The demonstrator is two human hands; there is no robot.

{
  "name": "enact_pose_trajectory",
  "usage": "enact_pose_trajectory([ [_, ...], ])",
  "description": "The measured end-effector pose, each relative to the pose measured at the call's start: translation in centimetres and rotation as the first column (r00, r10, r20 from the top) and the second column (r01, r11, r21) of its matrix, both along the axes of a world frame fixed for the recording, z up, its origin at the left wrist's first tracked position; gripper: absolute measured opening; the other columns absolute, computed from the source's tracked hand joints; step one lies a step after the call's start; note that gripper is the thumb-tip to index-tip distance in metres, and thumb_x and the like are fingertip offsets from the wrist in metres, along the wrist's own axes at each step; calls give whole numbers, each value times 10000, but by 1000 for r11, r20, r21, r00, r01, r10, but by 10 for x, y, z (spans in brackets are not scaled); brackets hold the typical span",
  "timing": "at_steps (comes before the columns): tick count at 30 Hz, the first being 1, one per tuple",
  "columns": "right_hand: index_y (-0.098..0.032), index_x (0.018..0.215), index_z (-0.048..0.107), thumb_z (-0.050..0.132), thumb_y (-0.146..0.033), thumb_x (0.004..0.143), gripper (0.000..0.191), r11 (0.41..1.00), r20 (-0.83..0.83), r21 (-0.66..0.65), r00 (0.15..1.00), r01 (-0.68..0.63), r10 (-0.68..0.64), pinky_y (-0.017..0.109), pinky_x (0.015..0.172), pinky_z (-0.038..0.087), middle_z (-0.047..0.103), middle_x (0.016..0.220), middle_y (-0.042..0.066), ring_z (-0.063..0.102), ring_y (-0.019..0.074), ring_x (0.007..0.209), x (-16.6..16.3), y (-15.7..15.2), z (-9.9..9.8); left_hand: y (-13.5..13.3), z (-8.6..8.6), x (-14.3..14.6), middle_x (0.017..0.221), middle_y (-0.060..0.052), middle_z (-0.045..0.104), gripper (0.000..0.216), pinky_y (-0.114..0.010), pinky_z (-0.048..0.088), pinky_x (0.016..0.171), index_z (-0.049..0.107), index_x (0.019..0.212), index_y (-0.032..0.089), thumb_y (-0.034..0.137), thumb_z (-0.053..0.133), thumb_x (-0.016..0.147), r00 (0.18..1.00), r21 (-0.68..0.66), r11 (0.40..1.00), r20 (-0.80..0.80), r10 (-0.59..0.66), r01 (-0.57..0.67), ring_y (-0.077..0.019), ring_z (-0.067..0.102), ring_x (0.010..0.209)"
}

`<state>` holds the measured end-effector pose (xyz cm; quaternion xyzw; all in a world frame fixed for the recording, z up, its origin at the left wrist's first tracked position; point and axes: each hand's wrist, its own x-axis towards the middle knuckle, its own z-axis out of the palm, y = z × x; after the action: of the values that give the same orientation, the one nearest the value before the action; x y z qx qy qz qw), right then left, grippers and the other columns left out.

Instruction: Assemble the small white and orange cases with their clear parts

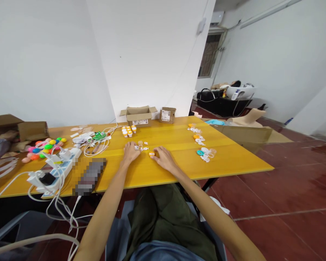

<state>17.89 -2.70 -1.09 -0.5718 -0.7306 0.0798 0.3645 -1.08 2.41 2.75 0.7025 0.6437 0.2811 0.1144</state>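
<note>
My left hand (130, 152) rests on the table, palm down with fingers apart, beside small white plastic pieces (145, 149) and a clear cup-like part (140, 143). Whether anything lies under its fingers is hidden. To its right, my right hand (164, 158) has thumb and forefinger around the edge of a small orange and white round piece (151, 154), which sits on the tabletop. Behind the hands stands a cluster of orange and white capped pieces (128, 131), assembled and upright.
The yellow wooden table (163, 136) carries loose part sets (205, 153) at right. Two cardboard boxes (138, 121) stand at the back. A blurred phone-like object (90, 177), a power strip (58, 170), cables and colourful balls (47, 146) are on the left.
</note>
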Motion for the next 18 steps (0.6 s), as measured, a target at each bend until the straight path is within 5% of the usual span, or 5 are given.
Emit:
enact_pose_trajectory([
  [4, -239, 956, 685, 731, -280, 843, 128, 1000, 22, -8, 1000, 17, -17, 354, 893, 446, 684, 1039, 63, 620, 234, 1016, 0, 0, 0, 4, -2, -4, 988, -113, 709, 107, -386, 472, 901, 660, 827, 215, 184, 663, 725, 999, 42, 999, 15, -30, 30, -310, 650, 1025],
  [10, -243, 965, 697, 716, -309, 865, 121, 1000, 48, -17, 999, 14, -13, 343, 880, 438, 679, 1038, 62, 615, 232, 1018, 0, 0, 0, 3, 2, -4, 873, -52, 710, 41, -346, 510, 844, 665, 773, 216, 241, 672, 741, 962, 203, 977, 249, -115, 64, -231, 663, 886],
  [18, -242, 992, 703, 707, -311, 882, 130, 999, 69, -34, 998, 14, -12, 340, 893, 443, 685, 1061, 66, 617, 227, 1030, 0, -1, 2, -1, 2, 8, 912, -50, 765, 229, -326, 555, 808, 750, 875, 205, 415, 688, 806, 720, 194, 891, 532, -446, 409, -202, 687, 830],
])
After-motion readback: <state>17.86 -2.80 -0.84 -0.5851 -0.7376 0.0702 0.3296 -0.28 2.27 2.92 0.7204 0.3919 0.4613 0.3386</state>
